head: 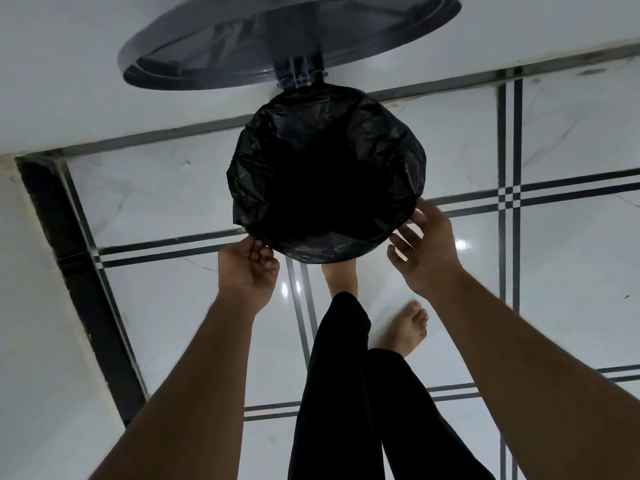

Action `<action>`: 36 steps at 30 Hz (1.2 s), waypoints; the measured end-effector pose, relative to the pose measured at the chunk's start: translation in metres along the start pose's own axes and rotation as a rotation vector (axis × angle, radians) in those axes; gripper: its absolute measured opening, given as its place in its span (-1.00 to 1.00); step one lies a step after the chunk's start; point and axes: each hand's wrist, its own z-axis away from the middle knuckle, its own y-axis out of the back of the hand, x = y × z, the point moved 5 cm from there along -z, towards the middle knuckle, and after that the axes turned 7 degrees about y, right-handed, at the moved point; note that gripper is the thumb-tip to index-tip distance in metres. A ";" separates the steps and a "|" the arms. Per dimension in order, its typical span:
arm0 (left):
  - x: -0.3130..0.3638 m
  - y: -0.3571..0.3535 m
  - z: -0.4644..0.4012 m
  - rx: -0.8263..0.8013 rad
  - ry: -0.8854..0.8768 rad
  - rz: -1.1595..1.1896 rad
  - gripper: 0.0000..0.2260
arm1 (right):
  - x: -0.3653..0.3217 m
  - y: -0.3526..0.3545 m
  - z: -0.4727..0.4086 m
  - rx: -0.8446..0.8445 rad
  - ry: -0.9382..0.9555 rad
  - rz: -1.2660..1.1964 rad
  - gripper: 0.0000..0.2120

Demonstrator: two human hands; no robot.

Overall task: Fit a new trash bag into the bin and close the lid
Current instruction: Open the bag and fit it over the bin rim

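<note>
1. We find the bag (325,174) already seated in the bin: black film covers the whole mouth and folds over the rim all round, so the bin's own wall shows nowhere.
2. We judge the fitting step nearly complete. What remains is a last tuck of the overhang at the near edge, then lowering the lid (287,39).
3. The lid stands open at 12 o'clock from the bag, raised on its hinge (300,72) against the wall (69,81). It is not yet closed.
4. The left hand (247,271) sits at 7 o'clock on the bag. Its fingers are curled narrow and pinch the film at the rim edge.
5. The right hand (424,251) sits at 4 o'clock. Its fingers are spread wide; the fingertips lie at the bag edge and grip nothing that we can see.
6. One foot (339,277) stands at 6 o'clock, partly under the bag overhang. We judge that it may be pressing a pedal, but no pedal is visible.
7. The second foot (405,329) rests on the floor (554,271) at 5 o'clock, well apart from the bag.
8. Hidden or unclear:
   - The bag interior reads as plain black; we cannot tell how deep it hangs or whether it reaches the bottom.
   - The bin body is wholly covered.
   - The lid's far edge is cut off at the top of the view.
   - Whether the film is tucked evenly on the far side near the hinge is hard to make out.
</note>
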 end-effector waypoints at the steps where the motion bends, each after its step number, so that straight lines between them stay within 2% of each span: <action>1: 0.002 0.000 -0.002 0.013 -0.002 0.006 -0.72 | 0.001 -0.001 0.001 0.000 0.002 0.011 -0.78; 4: 0.006 0.003 -0.007 -0.006 0.008 0.041 -0.83 | 0.003 -0.006 0.002 0.030 -0.005 0.030 -0.71; 5: 0.007 0.002 -0.008 -0.043 0.018 0.058 -0.81 | 0.003 -0.007 0.002 0.047 -0.008 0.035 -0.72; 7: 0.008 0.003 -0.010 -0.113 0.039 0.064 -0.64 | 0.002 -0.009 0.001 0.079 -0.009 0.045 -0.78; 11: 0.010 0.003 -0.012 -0.158 -0.005 -0.037 -0.69 | 0.003 -0.009 -0.004 0.131 -0.023 0.086 -0.82; 14: 0.012 0.002 -0.014 -0.118 -0.015 -0.069 -0.64 | 0.002 -0.008 -0.008 0.142 -0.041 0.123 -0.89; 18: 0.021 0.006 -0.019 0.035 -0.068 -0.054 -0.63 | -0.004 -0.010 -0.013 0.141 -0.020 0.168 -0.92; 22: 0.028 0.009 -0.022 0.118 -0.074 -0.043 -0.84 | -0.010 -0.012 -0.017 0.097 0.010 0.190 -0.68; 25: 0.032 0.005 -0.022 0.112 -0.094 -0.112 -0.73 | -0.011 -0.011 -0.020 0.074 0.018 0.230 -0.61; 28: 0.035 0.003 -0.019 0.108 -0.112 -0.149 -0.72 | -0.012 -0.008 -0.022 0.102 0.024 0.230 -0.62; 33: 0.037 0.010 -0.014 -0.052 -0.136 -0.105 -0.51 | -0.010 -0.006 -0.020 0.086 -0.018 0.183 -0.78; 34: 0.036 0.009 -0.012 -0.104 -0.142 -0.121 -0.50 | -0.011 -0.006 -0.018 0.078 -0.014 0.176 -0.78; 36: 0.033 0.005 -0.007 -0.188 -0.146 -0.193 -0.60 | -0.012 -0.007 -0.016 0.064 -0.004 0.171 -0.77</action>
